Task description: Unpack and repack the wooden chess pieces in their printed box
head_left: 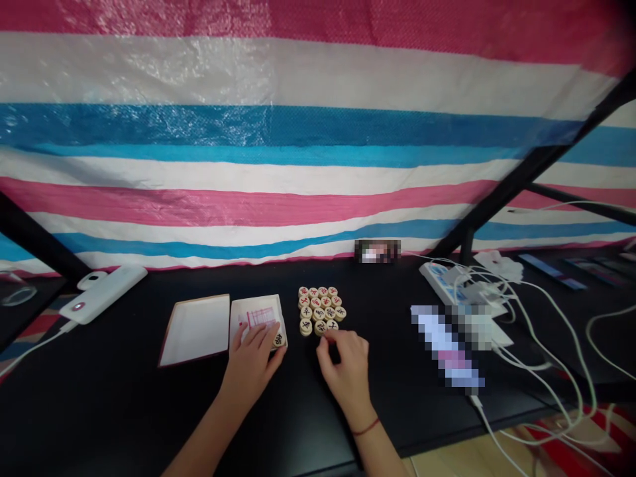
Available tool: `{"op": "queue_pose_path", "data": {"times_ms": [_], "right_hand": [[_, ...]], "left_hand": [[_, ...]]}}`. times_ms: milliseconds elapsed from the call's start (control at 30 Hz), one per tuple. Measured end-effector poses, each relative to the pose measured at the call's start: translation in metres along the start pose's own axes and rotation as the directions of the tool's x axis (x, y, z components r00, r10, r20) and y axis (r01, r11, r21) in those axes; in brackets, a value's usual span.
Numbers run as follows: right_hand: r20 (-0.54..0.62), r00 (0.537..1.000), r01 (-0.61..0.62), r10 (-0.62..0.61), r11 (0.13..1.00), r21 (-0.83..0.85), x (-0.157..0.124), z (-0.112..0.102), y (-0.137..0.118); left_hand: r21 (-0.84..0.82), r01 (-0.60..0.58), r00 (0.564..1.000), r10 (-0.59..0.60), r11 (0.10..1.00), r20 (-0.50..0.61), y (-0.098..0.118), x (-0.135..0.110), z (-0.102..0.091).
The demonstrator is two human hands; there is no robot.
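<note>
My left hand [252, 354] rests over an open shallow box [276, 305], fingers apart and partly inside it. A Chinese chess piece [278, 340] with a black character lies in the box beside these fingers. The box floor shows a pinkish printed grid. To the right, cream pieces [320, 302] stand in close rows, red characters at the back and black ones in front. My right hand [348, 361] is closed in a pinch at the front row, its fingertips on the near edge of a black-lettered piece [320, 327].
The white-lined box lid [196, 329] lies open at left. A white charging device [104, 295] is behind it. At right are a power strip [437, 278], tangled white cables [539, 364] and a blurred phone-like object [447, 348]. A striped sheet [298, 132] hangs behind the black table [124, 411].
</note>
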State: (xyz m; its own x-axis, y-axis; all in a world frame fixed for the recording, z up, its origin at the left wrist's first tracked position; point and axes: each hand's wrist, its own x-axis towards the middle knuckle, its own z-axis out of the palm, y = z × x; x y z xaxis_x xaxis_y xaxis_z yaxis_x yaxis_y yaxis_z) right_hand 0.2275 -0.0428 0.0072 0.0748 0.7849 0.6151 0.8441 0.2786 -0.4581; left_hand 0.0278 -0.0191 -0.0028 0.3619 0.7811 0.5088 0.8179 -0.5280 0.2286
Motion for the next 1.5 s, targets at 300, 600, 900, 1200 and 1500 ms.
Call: {"op": "queue_pose_path", "data": {"times_ms": [300, 600, 900, 1200, 1500], "right_hand": [[0.382, 0.911, 0.103, -0.157, 0.982, 0.158, -0.003, 0.015, -0.031], [0.375, 0.918, 0.023, -0.126, 0.964, 0.267, -0.004, 0.016, -0.024], [0.055, 0.998, -0.025, 0.011, 0.963, 0.269, -0.001, 0.001, -0.006], [0.018, 0.930, -0.365, 0.367, 0.927, -0.082, -0.006, -0.002, 0.059], [-0.010, 0.954, -0.301, 0.301, 0.953, -0.017, -0.002, -0.008, 0.037]], "left_hand": [[-0.124, -0.029, 1.000, 0.030, 0.992, 0.005, 0.003, 0.002, -0.005], [-0.380, -0.036, 0.999, 0.034, 0.924, -0.011, 0.009, 0.007, -0.016], [-0.480, 0.040, 0.995, -0.077, 0.876, -0.056, 0.008, 0.003, -0.018], [-0.463, 0.070, 0.988, -0.124, 0.884, -0.088, 0.005, 0.005, -0.019], [-0.425, -0.016, 0.994, -0.032, 0.905, -0.106, 0.004, 0.005, -0.016]]}}
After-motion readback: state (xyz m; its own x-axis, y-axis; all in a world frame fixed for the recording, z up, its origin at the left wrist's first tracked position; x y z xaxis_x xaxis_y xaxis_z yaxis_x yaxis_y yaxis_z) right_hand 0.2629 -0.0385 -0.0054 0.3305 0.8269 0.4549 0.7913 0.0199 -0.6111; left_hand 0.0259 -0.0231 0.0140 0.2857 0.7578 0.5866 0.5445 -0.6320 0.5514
